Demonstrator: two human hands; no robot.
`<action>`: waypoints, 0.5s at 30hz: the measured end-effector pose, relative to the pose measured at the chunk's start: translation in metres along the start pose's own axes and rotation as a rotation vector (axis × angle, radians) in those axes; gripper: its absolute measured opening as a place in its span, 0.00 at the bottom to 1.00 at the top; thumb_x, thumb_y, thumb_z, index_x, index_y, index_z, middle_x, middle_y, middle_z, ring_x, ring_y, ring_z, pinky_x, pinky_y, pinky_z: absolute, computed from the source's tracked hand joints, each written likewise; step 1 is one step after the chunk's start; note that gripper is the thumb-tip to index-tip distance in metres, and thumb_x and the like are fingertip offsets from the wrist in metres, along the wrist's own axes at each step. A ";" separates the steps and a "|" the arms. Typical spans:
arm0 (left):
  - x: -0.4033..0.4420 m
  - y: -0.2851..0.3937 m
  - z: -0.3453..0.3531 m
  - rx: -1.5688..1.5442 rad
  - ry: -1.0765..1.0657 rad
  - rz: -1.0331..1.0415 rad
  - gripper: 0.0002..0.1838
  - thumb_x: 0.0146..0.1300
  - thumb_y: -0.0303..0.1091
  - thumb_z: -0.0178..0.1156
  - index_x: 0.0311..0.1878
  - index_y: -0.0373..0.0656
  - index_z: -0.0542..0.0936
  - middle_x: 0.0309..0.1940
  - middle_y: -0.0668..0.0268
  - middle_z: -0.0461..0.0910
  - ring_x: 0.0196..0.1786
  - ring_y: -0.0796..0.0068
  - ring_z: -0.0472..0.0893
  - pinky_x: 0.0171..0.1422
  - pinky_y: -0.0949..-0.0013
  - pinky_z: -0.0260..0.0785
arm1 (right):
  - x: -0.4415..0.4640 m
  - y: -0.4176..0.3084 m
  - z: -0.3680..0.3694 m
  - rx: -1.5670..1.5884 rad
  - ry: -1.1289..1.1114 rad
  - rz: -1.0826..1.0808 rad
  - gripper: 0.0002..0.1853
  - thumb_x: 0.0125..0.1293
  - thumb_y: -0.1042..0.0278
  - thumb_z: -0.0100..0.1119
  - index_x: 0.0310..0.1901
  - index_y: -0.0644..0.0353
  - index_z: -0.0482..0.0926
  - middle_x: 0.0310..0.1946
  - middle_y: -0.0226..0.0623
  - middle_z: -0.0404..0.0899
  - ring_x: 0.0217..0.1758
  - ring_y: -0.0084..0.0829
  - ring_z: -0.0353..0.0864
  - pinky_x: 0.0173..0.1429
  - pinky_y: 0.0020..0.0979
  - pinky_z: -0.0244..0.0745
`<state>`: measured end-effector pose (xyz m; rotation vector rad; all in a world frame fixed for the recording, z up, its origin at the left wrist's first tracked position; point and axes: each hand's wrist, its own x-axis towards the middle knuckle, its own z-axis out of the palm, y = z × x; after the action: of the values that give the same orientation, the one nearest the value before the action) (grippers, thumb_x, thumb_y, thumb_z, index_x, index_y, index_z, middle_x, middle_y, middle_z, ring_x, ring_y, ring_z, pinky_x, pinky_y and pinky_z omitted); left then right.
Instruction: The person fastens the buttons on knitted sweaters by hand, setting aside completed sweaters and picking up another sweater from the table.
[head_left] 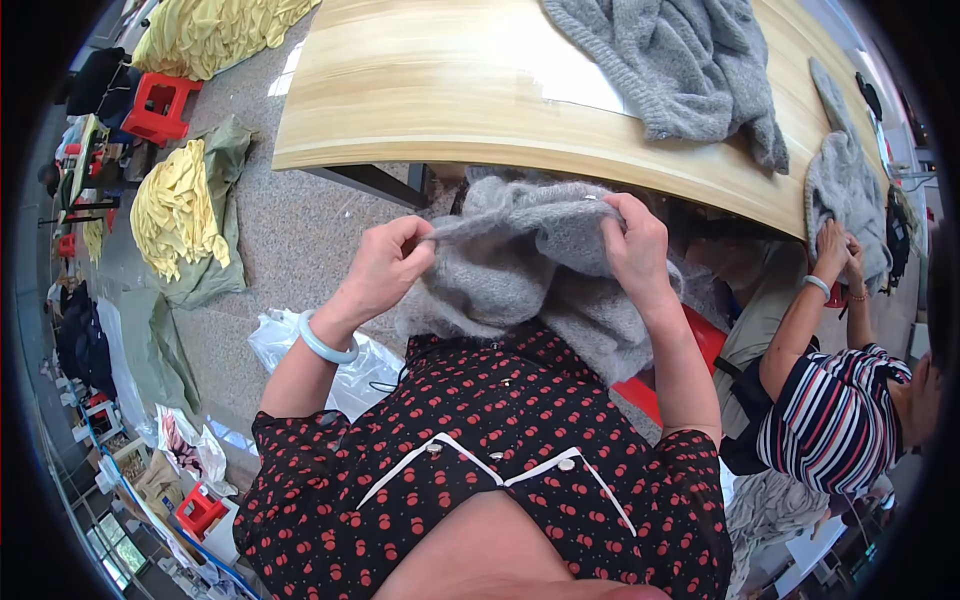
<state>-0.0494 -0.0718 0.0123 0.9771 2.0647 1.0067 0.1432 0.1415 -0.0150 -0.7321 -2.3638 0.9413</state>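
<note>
A fuzzy grey knitted garment (490, 285) lies across my lap, its upper edge stretched between my two hands. My left hand (388, 262) pinches one end of that edge, thumb against fingers. At the other end, my right hand (637, 245) is closed on the knit, with a small pale tag or label by the fingertips. The garment's lower folds hang toward my knees, partly under the table edge. Another grey knitted garment (690, 70) lies bunched on the table above my right hand, touched by neither hand.
The wooden table (420, 90) edge runs just beyond my hands. At the right, a co-worker in a striped top (825, 415) handles a grey knit (845, 180). Yellow garments (180, 210) lie on a green sheet on the floor at left, near a red stool (160, 105). Clear plastic (370, 375) lies beside me.
</note>
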 end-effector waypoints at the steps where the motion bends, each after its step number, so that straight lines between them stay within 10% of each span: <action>1: 0.001 0.005 -0.002 -0.121 -0.027 -0.050 0.05 0.55 0.27 0.54 0.32 0.36 0.76 0.20 0.71 0.73 0.23 0.84 0.70 0.28 0.76 0.62 | 0.000 0.000 -0.001 0.004 -0.052 0.101 0.06 0.56 0.79 0.50 0.36 0.65 0.74 0.25 0.34 0.74 0.28 0.25 0.73 0.34 0.25 0.67; 5: 0.007 0.018 -0.007 -0.361 -0.041 -0.045 0.04 0.57 0.25 0.54 0.33 0.36 0.76 0.22 0.77 0.72 0.26 0.91 0.67 0.29 0.82 0.61 | -0.003 0.007 0.001 0.508 -0.253 0.442 0.05 0.60 0.71 0.54 0.31 0.63 0.74 0.23 0.17 0.66 0.26 0.10 0.61 0.28 0.18 0.58; 9: 0.015 0.034 -0.011 -0.592 -0.028 0.023 0.03 0.56 0.24 0.55 0.33 0.37 0.76 0.25 0.77 0.74 0.28 0.91 0.69 0.32 0.83 0.62 | 0.000 -0.013 -0.019 0.412 -0.420 0.368 0.05 0.58 0.72 0.55 0.33 0.65 0.76 0.23 0.22 0.70 0.27 0.13 0.65 0.31 0.19 0.61; 15: 0.017 0.051 -0.010 -0.780 -0.247 -0.004 0.05 0.53 0.22 0.60 0.33 0.40 0.76 0.28 0.75 0.76 0.31 0.90 0.72 0.36 0.83 0.64 | 0.008 -0.012 -0.035 0.157 0.069 0.089 0.11 0.52 0.80 0.55 0.39 0.68 0.77 0.33 0.35 0.79 0.38 0.20 0.75 0.46 0.22 0.68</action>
<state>-0.0489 -0.0399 0.0562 0.6327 1.2848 1.4419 0.1550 0.1561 0.0181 -0.7995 -2.1848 1.1069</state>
